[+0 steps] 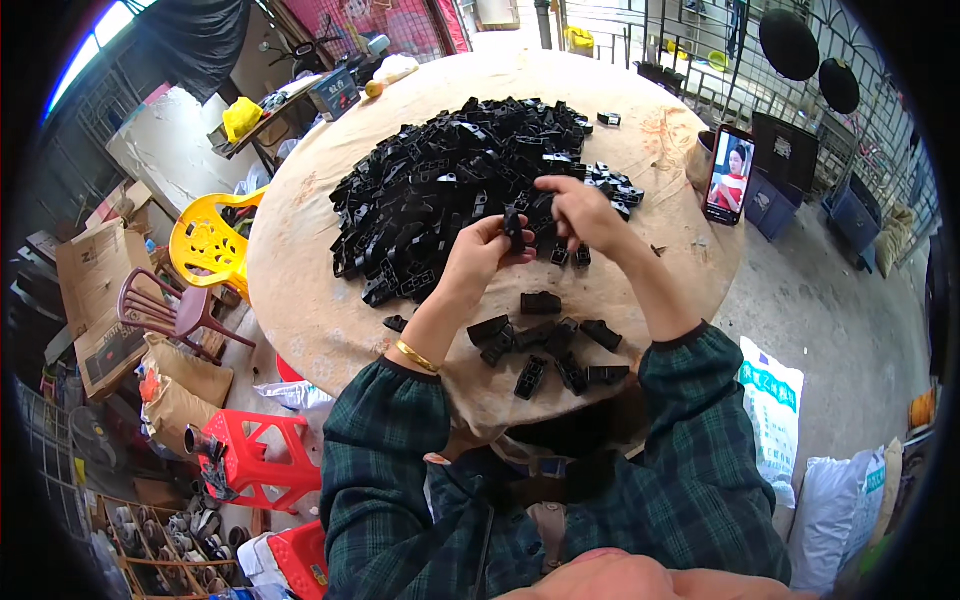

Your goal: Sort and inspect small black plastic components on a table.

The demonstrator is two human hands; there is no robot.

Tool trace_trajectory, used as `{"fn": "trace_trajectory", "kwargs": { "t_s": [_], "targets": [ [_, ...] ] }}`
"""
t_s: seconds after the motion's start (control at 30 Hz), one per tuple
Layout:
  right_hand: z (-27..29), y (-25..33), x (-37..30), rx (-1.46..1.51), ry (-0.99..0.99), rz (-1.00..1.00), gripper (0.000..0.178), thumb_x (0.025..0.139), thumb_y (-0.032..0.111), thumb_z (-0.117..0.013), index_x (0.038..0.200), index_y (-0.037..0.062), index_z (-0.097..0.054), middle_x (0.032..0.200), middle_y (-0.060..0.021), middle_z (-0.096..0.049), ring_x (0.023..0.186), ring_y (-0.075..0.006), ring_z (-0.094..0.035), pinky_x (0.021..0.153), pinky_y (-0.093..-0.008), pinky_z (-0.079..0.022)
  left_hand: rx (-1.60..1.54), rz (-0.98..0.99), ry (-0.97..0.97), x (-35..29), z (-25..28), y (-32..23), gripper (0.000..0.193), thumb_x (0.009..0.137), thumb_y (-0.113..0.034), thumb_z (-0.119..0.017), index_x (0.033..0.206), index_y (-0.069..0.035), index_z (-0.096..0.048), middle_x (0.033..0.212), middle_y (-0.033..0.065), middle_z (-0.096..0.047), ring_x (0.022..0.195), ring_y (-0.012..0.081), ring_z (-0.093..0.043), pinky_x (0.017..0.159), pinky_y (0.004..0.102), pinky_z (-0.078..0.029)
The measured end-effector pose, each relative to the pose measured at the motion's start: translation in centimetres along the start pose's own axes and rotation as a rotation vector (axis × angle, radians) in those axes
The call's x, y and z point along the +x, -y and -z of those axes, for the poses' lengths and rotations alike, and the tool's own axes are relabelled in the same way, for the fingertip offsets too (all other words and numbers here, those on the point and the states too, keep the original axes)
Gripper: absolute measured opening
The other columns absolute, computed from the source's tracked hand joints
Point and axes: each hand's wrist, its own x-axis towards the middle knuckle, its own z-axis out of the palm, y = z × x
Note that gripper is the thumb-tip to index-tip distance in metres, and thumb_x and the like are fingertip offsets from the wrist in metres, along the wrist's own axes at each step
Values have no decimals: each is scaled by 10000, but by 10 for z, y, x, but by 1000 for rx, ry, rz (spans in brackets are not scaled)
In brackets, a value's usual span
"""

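Note:
My left hand (476, 257) pinches a small black plastic part (514, 230) between thumb and fingers, above the near edge of a big heap of black plastic parts (430, 190). To its right is my right hand (588, 216), its fingers curled in over the heap's near right side. Whatever may be in those fingers is lost against the dark parts behind. Nearer to me, a loose group of several similar black parts (541, 335) lies by the front edge of the round table (300, 270).
A phone (730, 175) showing a video stands upright at the table's right edge. Left of the table are a yellow chair (205, 245), a brown chair (175, 315) and a red stool (265, 455). White sacks (835, 505) stand on the floor at the lower right.

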Motion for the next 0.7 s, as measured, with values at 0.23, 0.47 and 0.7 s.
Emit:
{"fn": "trace_trajectory", "kwargs": {
  "t_s": [0.23, 0.47, 0.7],
  "targets": [
    [-21, 12, -13, 21, -16, 155, 372, 869, 147, -582, 1205, 9, -502, 780, -77, -616, 646, -104, -581, 522, -226, -482, 233, -4, -87, 2, 5, 1, 224, 854, -32, -552, 1065, 38, -578, 958, 100, -626, 790, 167, -637, 736, 280, -540],
    [-33, 0, -8, -351, -210, 566, 283, 855, 146, -589, 1100, 5, -580, 901, -166, -625, 762, -235, -633, 617, -298, -487, 54, -32, -1, 0, -1, 6, 203, 848, -15, -551, 1043, 37, -578, 952, 90, -619, 810, 168, -631, 751, 286, -541],
    [-46, -1, -15, -185, -171, 491, 253, 827, 49, -572, 1075, 4, -595, 968, -166, -636, 846, -211, -638, 692, -273, -492, -71, -118, -28, 4, 1, 8, 187, 851, 20, -521, 1031, 33, -567, 954, 91, -612, 870, 198, -626, 805, 324, -540]
  ]
}}
